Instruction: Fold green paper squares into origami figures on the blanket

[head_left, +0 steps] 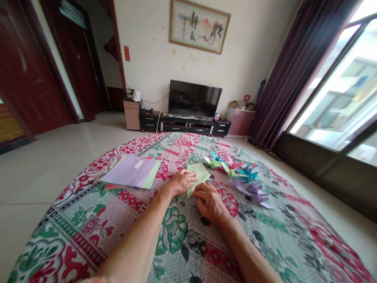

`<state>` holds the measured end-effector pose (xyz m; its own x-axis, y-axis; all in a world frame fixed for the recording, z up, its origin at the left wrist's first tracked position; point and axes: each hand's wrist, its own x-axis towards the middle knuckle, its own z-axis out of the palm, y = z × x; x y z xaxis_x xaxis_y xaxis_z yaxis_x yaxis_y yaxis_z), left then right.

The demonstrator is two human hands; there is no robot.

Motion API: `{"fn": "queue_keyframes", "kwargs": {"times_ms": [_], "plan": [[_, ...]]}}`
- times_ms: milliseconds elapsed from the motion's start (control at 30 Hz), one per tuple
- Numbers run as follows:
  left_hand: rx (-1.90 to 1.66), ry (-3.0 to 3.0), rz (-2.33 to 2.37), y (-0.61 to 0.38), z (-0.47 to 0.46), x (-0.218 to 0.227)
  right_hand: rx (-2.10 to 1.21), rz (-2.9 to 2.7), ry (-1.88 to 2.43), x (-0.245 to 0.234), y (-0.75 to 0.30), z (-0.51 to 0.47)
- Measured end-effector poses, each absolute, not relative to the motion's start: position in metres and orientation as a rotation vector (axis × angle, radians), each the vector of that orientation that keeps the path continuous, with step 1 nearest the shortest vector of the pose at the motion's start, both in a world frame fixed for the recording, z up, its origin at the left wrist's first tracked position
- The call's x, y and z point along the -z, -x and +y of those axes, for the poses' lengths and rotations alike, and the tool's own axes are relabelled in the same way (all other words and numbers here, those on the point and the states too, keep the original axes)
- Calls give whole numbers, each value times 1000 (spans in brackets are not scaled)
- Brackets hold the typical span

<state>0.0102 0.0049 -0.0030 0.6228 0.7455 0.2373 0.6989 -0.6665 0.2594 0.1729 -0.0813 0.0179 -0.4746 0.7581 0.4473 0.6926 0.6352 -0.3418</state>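
Observation:
A light green sheet of origami paper [200, 173], partly folded, lies on the tablecloth in front of me. My left hand [183, 182] rests on its left side, fingers stretched out flat and pressing it down. At the near corner, my right hand [208, 201] has its fingers curled and pinched on the paper's edge. The hands cover part of the left and near edges. To the right sit several folded paper cranes in green [231, 171], blue [249, 173], pink [235, 163] and purple [257, 192].
A stack of coloured paper [129, 171], purple on top, lies on the left in a clear wrapper. The round table wears a flowered cloth [173, 232]. Beyond it stand a television [194, 99] and a low black cabinet [187, 126]. A window [332, 86] is at right.

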Motion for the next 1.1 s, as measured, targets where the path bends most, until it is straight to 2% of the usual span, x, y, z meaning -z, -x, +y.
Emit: {"fn": "queue_keyframes", "kwargs": {"times_ms": [1100], "plan": [[-482, -2747, 1218, -10, 4, 2, -134, -2487, 1178, -29, -173, -105]]}}
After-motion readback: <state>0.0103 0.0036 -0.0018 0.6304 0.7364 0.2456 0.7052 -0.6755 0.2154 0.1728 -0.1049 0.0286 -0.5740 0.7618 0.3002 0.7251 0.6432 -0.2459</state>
